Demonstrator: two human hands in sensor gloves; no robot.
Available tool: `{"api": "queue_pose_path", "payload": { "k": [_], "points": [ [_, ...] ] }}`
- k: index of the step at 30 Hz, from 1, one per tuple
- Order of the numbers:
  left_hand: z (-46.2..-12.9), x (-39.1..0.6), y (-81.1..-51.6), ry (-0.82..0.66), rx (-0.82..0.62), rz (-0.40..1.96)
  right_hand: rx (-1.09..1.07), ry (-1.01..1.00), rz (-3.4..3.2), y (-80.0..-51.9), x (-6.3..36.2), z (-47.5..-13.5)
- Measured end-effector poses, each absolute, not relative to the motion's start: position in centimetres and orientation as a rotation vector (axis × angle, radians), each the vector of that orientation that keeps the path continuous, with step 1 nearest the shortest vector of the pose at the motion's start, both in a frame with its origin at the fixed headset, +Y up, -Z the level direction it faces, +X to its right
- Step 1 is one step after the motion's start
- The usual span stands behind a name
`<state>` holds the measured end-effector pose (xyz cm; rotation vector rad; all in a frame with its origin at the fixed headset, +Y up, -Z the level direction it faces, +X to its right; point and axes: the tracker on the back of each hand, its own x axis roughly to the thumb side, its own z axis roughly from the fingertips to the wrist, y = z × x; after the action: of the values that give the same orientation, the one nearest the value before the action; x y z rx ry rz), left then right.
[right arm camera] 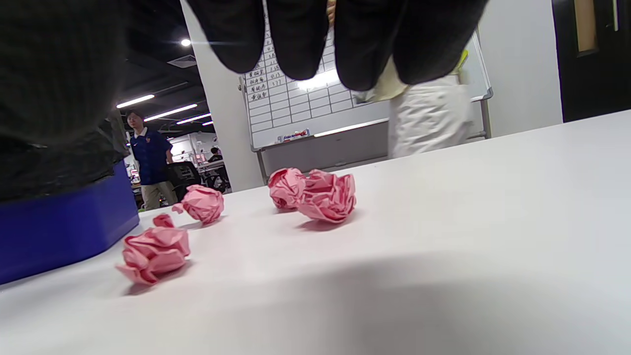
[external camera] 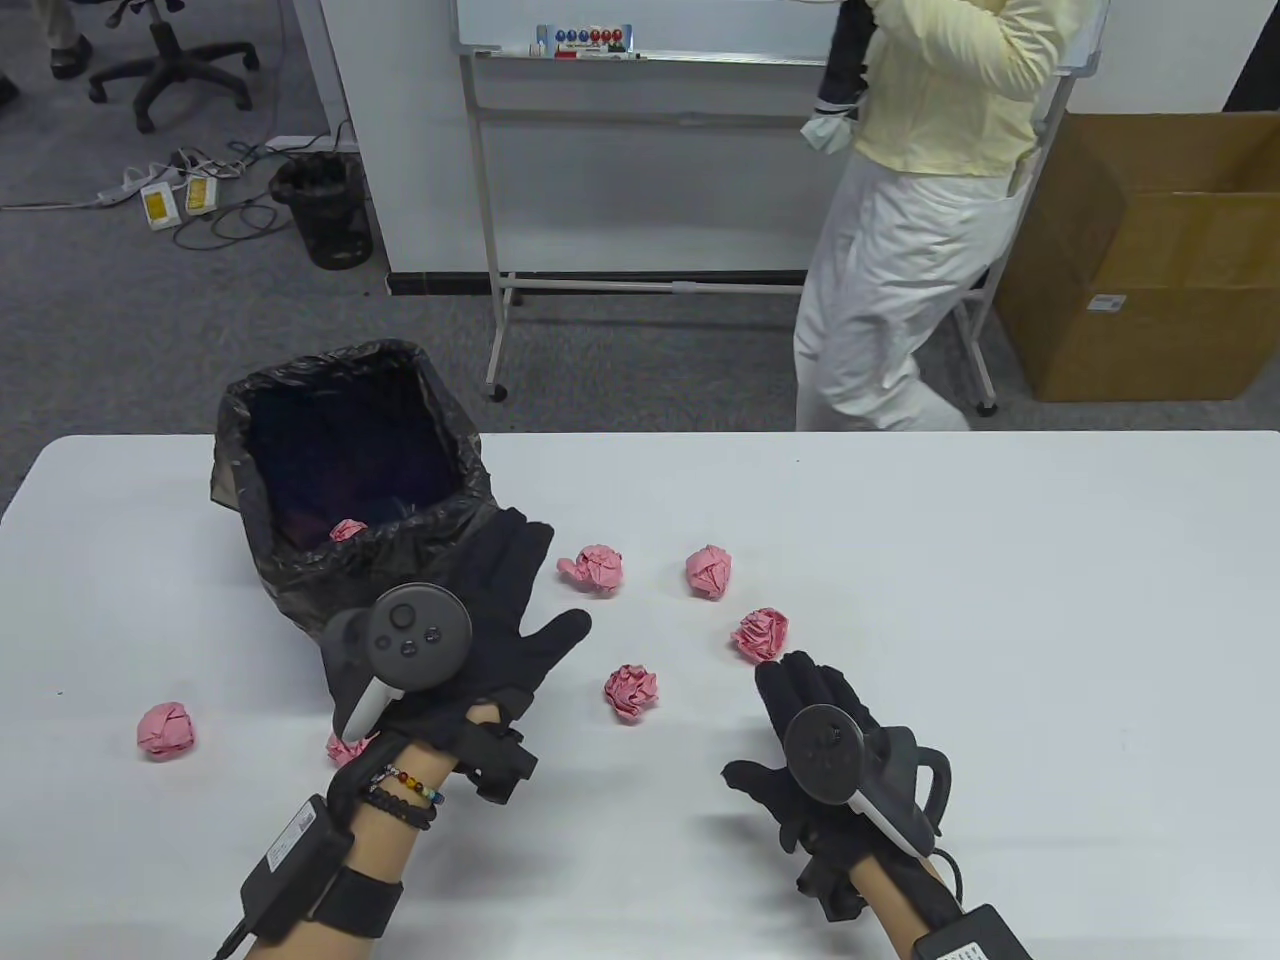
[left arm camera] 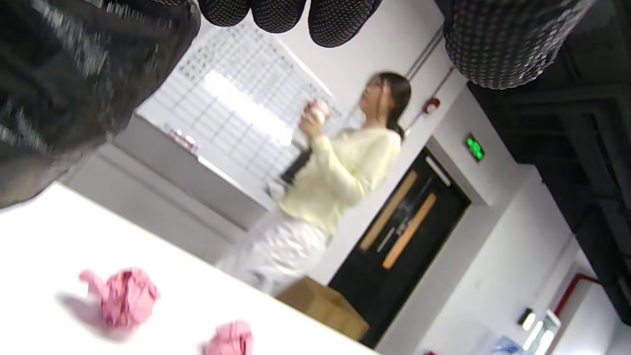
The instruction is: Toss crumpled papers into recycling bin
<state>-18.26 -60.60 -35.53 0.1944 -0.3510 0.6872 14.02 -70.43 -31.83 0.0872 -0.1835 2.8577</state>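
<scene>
Both the left hand [external camera: 470, 640] and the right hand [external camera: 815, 745] were held with fingers spread, grasping nothing, while pink paper balls [external camera: 631, 692] were left on the white worktop [external camera: 1000, 600] beside the bin [external camera: 350, 470].

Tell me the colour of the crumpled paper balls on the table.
Pink, every crumpled paper ball on the table; clearest in the right wrist view.

Both gloved hands hover palm down and hold nothing, the left hand [external camera: 470, 640] raised with fingers [external camera: 520, 550] spread straight forward, the right hand [external camera: 815, 740] lower, its fingers [external camera: 790, 680] straight and together, thumb out sideways.
</scene>
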Motion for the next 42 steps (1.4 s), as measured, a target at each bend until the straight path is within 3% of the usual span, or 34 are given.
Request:
{"api": "queue_pose_path", "payload": {
  "k": [14,23,32,42],
  "points": [
    [-34.6,-18.3,-68.8,-0.335,0.032,0.643,-0.017,-0.166,2.969,-70.4,13.1,-37.3],
    [-34.7,-18.3,-70.8,-0.355,-0.042,0.588,-0.127,-0.112,3.006,-71.9,11.4,-42.1],
    [-34.8,-17.8,-71.5,-0.377,-0.077,0.561,-0.266,-0.075,3.132,-74.3,10.6,-44.9],
    [-35.1,-18.3,-71.7,-0.367,-0.082,0.567,-0.357,-0.281,3.230,-75.2,10.3,-46.4]
  ]
}}
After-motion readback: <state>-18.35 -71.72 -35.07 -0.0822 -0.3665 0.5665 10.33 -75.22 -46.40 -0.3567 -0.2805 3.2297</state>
